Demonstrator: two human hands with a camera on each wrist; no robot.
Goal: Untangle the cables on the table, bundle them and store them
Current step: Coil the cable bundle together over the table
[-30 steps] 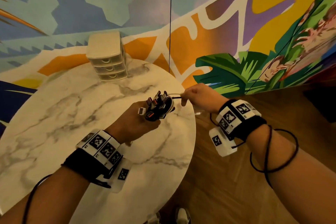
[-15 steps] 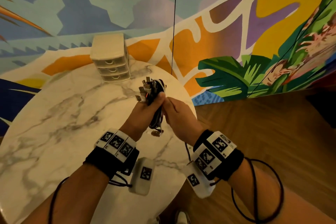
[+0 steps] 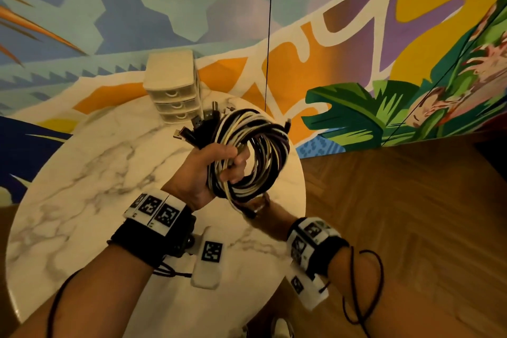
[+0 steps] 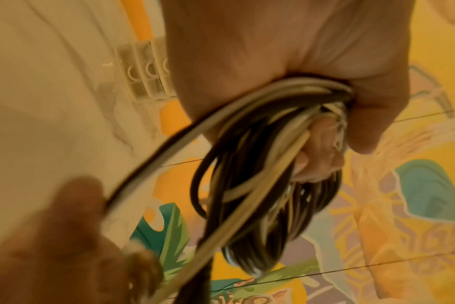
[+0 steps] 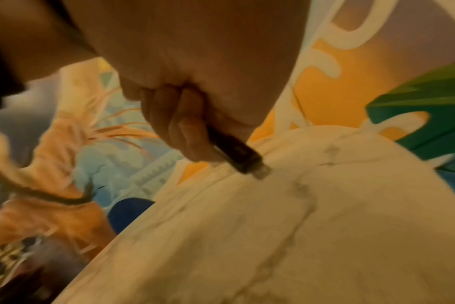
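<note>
Left hand (image 3: 211, 170) was curled tight round the cable coil (image 3: 255, 151), held up above the marble table (image 3: 82, 186); loops hung past the fingers (image 4: 317, 156), plug ends (image 3: 200, 126) fanned out above the thumb. Right hand (image 3: 271, 217) sat just under the coil, fingers (image 5: 179, 127) pinching a dark connector (image 5: 239, 156) at one loose end. Drawer unit (image 3: 172, 88) stood well beyond the fingertips, at the table's far edge.

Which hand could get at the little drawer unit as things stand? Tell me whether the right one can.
Probably not yet. The right hand pinches a cable plug, and the left hand grips the cable coil. The drawer unit stands at the table's far edge with closed drawers.
</note>
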